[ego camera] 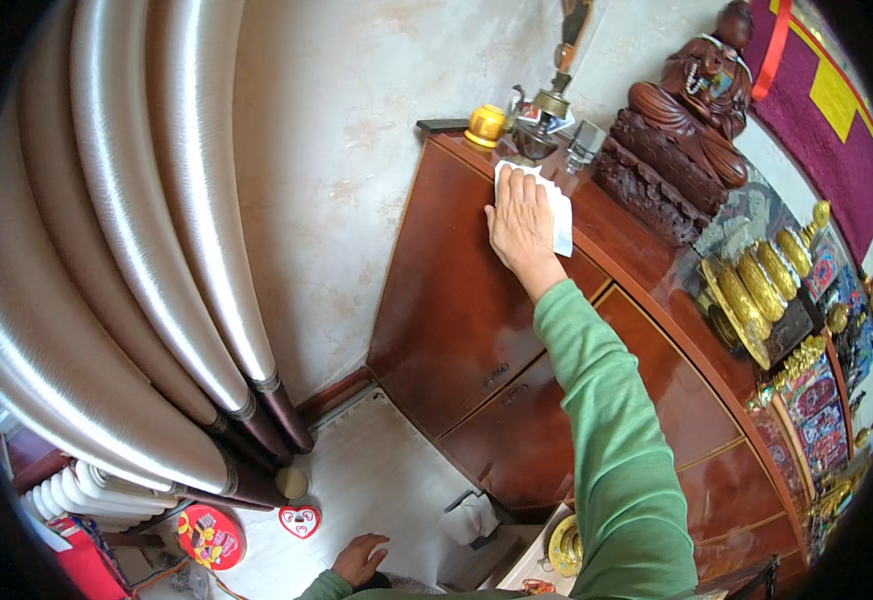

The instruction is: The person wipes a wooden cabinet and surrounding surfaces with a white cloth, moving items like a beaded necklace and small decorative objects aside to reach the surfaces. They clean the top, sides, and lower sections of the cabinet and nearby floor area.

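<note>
My right hand [524, 217] lies palm down on a folded white cloth or paper wipe [562, 221], pressing it against the front edge of a reddish-brown wooden cabinet [474, 277]. Just beyond my fingertips stand a yellow jar [486, 125], a dark metal oil lamp or burner [535, 135] and a clear glass cup [585, 144]. A carved dark-wood seated figure [695, 112] rests on the cabinet top, right of the hand. Low in the picture, my left hand [359, 559] hangs above the floor, fingers apart and holding nothing.
Gold-coloured stacked offerings [755, 289] and ornate pictures [819, 405] crowd the cabinet's right side. Long satin curtains [173, 187] hang at left, near a white radiator [83, 491]. A round red tin [211, 536] and a heart-shaped box [300, 521] sit low down, left of my left hand.
</note>
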Action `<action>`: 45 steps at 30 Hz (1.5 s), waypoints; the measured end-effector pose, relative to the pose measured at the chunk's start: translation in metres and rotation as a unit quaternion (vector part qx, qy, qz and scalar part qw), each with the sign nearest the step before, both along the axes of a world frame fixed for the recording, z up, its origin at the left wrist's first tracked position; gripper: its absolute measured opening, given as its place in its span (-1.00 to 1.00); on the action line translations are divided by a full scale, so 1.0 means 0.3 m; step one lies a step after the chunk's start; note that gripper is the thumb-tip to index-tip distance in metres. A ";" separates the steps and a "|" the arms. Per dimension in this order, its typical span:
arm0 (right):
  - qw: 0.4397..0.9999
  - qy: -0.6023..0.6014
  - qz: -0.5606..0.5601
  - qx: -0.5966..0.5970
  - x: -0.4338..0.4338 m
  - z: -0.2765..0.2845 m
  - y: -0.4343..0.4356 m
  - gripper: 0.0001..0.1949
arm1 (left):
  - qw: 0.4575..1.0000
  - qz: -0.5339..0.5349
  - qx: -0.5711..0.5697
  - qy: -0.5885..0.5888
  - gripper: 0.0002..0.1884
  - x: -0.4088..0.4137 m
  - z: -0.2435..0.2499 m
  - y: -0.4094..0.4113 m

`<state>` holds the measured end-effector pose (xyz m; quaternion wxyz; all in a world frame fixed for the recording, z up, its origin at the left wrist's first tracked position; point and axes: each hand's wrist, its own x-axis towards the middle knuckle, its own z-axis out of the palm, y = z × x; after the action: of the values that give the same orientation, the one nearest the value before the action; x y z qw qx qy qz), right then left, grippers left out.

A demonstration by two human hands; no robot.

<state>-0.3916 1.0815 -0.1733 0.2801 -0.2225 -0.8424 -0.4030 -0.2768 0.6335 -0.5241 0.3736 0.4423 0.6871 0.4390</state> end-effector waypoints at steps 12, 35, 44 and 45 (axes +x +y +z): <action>0.990 -0.098 0.035 0.097 -0.163 -0.004 0.046 -0.30 | 0.993 0.083 0.073 -0.048 -0.67 0.066 -0.181 0.011; 0.980 -0.080 0.167 0.071 0.095 0.073 0.028 -0.61 | 0.999 0.000 0.018 -0.030 -0.69 -0.006 -0.106 0.004; 0.989 -0.097 0.115 -0.018 0.382 0.107 -0.040 -0.60 | 0.999 -0.037 0.009 -0.031 -0.69 -0.005 -0.065 0.020; 0.979 -0.135 0.153 -0.014 0.360 0.121 -0.030 -0.61 | 0.998 -0.046 -0.002 -0.035 -0.69 -0.013 -0.056 0.020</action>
<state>-0.2836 1.0726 -0.1371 0.2188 -0.0384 -0.9023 -0.3696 -0.2807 0.6394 -0.5408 0.4183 0.4565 0.6535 0.4354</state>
